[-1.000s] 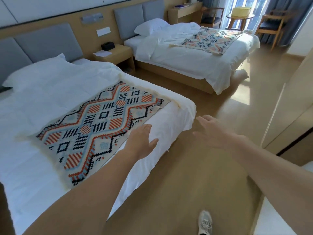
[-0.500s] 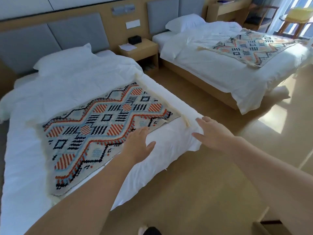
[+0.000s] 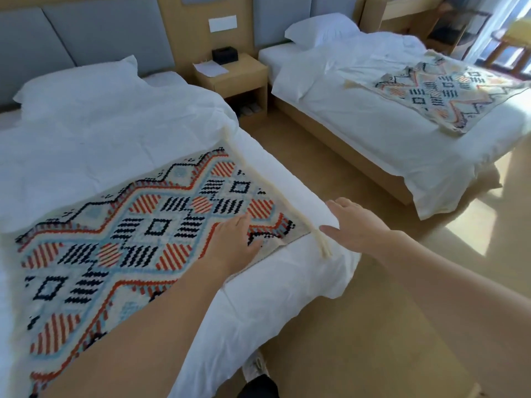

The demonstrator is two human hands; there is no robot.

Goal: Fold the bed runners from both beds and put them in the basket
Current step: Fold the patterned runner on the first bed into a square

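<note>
Across the foot end of the near bed [image 3: 115, 145] lies the near runner [image 3: 138, 231], spread flat on the white duvet, its long axis running crosswise over the bed, its zigzag pattern following that line. Its fringed short edge faces the aisle side of the near bed, with a corner tassel [image 3: 323, 244] trailing toward the bed's edge. The left hand [image 3: 232, 242] reaches over the runner's near long edge, palm down, fingers on top and thumb tucked under the hem, pinching the cloth close to that fringed corner, which is lifted slightly. The right hand [image 3: 356, 222] hovers just beyond the tassel, over the near bed's corner, fingers spread and loose, holding nothing. Both forearms stretch out from the bottom of the view. On the far side of the aisle from the near bed stands the second bed [image 3: 388, 133], carrying the other runner [image 3: 448, 93], lying somewhat rumpled. A nightstand [image 3: 238, 79] sits between the two headboards, bearing a dark box [image 3: 225, 55] and a paper [image 3: 210, 68].
</note>
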